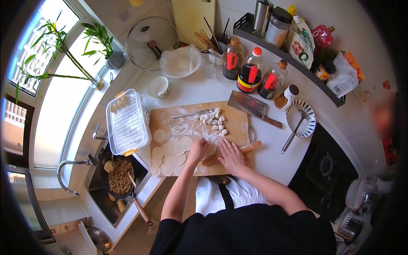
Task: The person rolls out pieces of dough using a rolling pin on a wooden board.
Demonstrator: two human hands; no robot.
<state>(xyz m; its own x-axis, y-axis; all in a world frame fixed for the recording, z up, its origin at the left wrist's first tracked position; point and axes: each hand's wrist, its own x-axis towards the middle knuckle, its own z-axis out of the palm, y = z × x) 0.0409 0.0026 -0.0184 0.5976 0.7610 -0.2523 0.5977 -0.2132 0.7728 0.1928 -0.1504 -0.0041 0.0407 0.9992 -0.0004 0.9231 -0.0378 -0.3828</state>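
A wooden cutting board (237, 110) dusted with flour lies before me. My right hand (232, 157) rests palm down across a wooden rolling pin (251, 147), its fingers stretched out over it. Beside it my left hand (198, 149) is curled, right next to a round dough wrapper (210, 149); whether the fingers pinch its edge is hidden. Many thin, overlapping dough wrappers (172, 156) cover the board's left front. Small floured dough pieces (212, 120) are grouped at the back, near a floured dough strip or long utensil (191, 113).
A cleaver (251, 105) overlaps the board's back right corner. A lidded plastic box (127, 124) stands left, above a sink holding a pan of minced filling (120, 178). Bottles (250, 71) line the back. A plate (309, 126) with a spoon and a black cooktop (325, 172) are right.
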